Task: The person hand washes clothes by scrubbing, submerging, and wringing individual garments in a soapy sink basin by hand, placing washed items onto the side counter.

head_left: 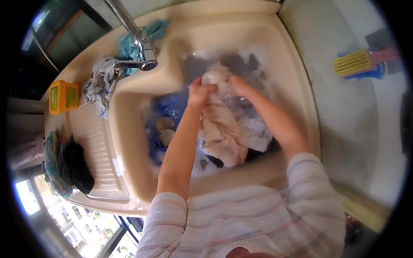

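My left hand (201, 92) and my right hand (239, 86) grip a wet, pale pink garment (223, 133) from both sides, fingers curled into the cloth. Its upper part is bunched between my hands, and the rest spreads toward me over other laundry. Soapy water fills the beige sink (301, 103) around it. White cloth (256, 131) lies half under water on the right. Blue cloth (167, 107) floats on the left, beside a pale round thing (167, 136) I cannot identify. My fingertips are partly hidden in the fabric.
A chrome faucet (147, 53) stands over the sink's back left. Teal cloth (128, 46) and grey-white cloth (102, 81) lie beside it. On the ribbed drainboard (97, 159) are a yellow-orange container (63, 97) and dark garments (76, 165). A yellow-bristled brush (352, 63) is at right.
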### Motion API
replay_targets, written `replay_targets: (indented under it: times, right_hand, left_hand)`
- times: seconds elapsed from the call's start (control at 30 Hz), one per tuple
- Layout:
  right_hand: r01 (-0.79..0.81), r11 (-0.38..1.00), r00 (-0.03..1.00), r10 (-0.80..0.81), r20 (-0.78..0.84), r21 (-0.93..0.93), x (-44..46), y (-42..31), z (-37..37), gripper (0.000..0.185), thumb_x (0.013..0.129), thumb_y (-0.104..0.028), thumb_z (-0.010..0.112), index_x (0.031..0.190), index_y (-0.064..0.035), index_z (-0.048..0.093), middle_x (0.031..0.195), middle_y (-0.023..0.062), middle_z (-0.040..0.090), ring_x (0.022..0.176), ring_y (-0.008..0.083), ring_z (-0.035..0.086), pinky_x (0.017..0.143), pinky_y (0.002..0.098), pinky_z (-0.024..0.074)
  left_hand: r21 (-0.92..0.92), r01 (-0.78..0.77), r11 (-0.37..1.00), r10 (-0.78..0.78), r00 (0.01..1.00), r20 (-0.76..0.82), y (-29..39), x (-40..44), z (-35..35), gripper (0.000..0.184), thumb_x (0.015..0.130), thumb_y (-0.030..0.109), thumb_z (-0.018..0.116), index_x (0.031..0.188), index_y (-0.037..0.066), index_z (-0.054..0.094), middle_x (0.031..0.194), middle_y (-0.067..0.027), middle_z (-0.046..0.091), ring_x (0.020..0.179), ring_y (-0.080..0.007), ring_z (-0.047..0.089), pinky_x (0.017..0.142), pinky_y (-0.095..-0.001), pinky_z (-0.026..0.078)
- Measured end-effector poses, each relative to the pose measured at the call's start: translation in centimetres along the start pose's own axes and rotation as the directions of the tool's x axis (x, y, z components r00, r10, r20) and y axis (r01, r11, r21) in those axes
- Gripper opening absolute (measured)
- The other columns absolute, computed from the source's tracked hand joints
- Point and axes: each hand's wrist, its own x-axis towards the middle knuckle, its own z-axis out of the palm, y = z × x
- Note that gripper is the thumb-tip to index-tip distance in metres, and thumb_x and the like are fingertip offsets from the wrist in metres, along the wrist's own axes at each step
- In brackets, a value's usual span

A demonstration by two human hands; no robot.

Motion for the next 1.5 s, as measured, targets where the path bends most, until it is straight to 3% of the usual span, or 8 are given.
replay_targets:
  times: [0.17, 0.3, 0.37, 0.5, 0.7, 0.87, 1.1, 1.5]
  right_hand:
    - [0.132, 0.762, 0.97, 0.031, -0.239, 0.634, -0.4, 2.1, -5.0, 0.058, 0.069, -0.039, 0.071, 0.099, 0.0077, 0.055, 0.09, 0.0155, 0.062, 0.082, 0.021, 0.061, 0.073, 0.0329, 0.0494]
    - [0.137, 0.92, 0.99, -0.142, -0.014, 0.368, -1.7, -5.4, 2.0, 0.05, 0.066, -0.046, 0.069, 0.089, -0.0024, 0.062, 0.092, 0.0154, 0.06, 0.084, 0.025, 0.06, 0.072, 0.0334, 0.048]
    - [0.605, 0.795, 0.761, -0.589, -0.27, -0.03, -6.9, -11.1, 4.5, 0.033, 0.065, -0.038, 0.068, 0.075, -0.0077, 0.063, 0.087, 0.0124, 0.057, 0.077, 0.0316, 0.057, 0.064, 0.0386, 0.0469]
    - [0.793, 0.609, 0.559, -0.722, -0.408, 0.008, -10.0, -14.7, 8.5, 0.015, 0.066, -0.027, 0.065, 0.068, -0.013, 0.06, 0.077, 0.0067, 0.051, 0.08, 0.0281, 0.055, 0.071, 0.0393, 0.0451]
    - [0.249, 0.954, 0.957, -0.269, -0.108, -0.166, -0.2, -10.0, 2.4, 0.025, 0.077, -0.034, 0.056, 0.083, -0.0117, 0.065, 0.078, 0.0103, 0.061, 0.08, 0.0226, 0.059, 0.071, 0.0332, 0.0461]
    - [0.097, 0.739, 0.99, 0.0, -0.143, 0.667, 0.3, -4.0, -4.1, 0.048, 0.081, -0.049, 0.053, 0.099, -0.0062, 0.063, 0.094, 0.0136, 0.063, 0.086, 0.0221, 0.06, 0.074, 0.0294, 0.0461]
    - [-0.182, 0.979, 0.977, 0.19, 0.098, -0.09, 1.2, 1.1, -1.9, 0.075, 0.084, -0.062, 0.027, 0.105, 0.0024, 0.057, 0.108, 0.0218, 0.056, 0.101, 0.0352, 0.053, 0.089, 0.0382, 0.0389]
    - [-0.228, 0.93, 0.915, 0.306, 0.262, -0.29, -12.5, 7.7, 0.8, 0.058, 0.086, -0.047, 0.033, 0.109, 0.0007, 0.056, 0.113, 0.0191, 0.055, 0.105, 0.0298, 0.052, 0.089, 0.035, 0.0392]
  left_hand:
    - [-0.505, 0.235, 0.831, -0.177, 0.971, 0.161, 0.6, -2.2, -4.6, 0.042, 0.078, 0.028, 0.056, 0.11, 0.0, 0.051, 0.102, -0.0128, 0.058, 0.097, -0.0253, 0.055, 0.088, -0.0367, 0.042]
    - [-0.596, 0.323, 0.735, -0.204, 0.944, 0.26, 2.7, -3.0, -3.5, 0.063, 0.083, 0.054, 0.04, 0.125, 0.006, 0.04, 0.119, -0.0122, 0.049, 0.11, -0.0265, 0.046, 0.094, -0.0381, 0.038]
    - [-0.603, 0.492, 0.628, 0.045, 0.751, 0.659, 0.3, -1.1, -5.3, 0.059, 0.086, 0.051, 0.038, 0.126, 0.007, 0.039, 0.122, -0.0094, 0.047, 0.112, -0.0236, 0.045, 0.09, -0.0362, 0.04]
    - [-0.517, 0.114, 0.848, -0.168, 0.984, -0.059, 0.5, -4.9, -2.4, 0.029, 0.089, 0.027, 0.04, 0.107, 0.007, 0.051, 0.106, -0.0061, 0.053, 0.097, -0.0168, 0.051, 0.079, -0.03, 0.044]
    - [-0.42, 0.386, 0.821, -0.423, 0.906, 0.004, 1.3, -3.8, -1.6, 0.033, 0.085, 0.027, 0.049, 0.106, 0.002, 0.054, 0.1, -0.007, 0.058, 0.088, -0.0199, 0.057, 0.079, -0.0334, 0.046]
    - [-0.244, 0.313, 0.918, -0.33, 0.943, -0.031, 3.0, -3.5, -7.4, 0.036, 0.08, 0.026, 0.059, 0.101, -0.002, 0.055, 0.098, -0.011, 0.059, 0.085, -0.0204, 0.058, 0.074, -0.0333, 0.048]
    - [-0.07, 0.328, 0.942, -0.334, 0.937, -0.103, 2.4, -4.2, -8.0, 0.039, 0.08, 0.024, 0.059, 0.106, -0.005, 0.054, 0.1, -0.0143, 0.06, 0.088, -0.0225, 0.06, 0.078, -0.035, 0.049]
    - [-0.184, 0.268, 0.946, -0.294, 0.946, -0.133, 0.4, -4.0, -9.3, 0.047, 0.075, 0.03, 0.068, 0.1, -0.007, 0.056, 0.094, -0.0119, 0.06, 0.08, -0.0184, 0.058, 0.07, -0.0304, 0.047]
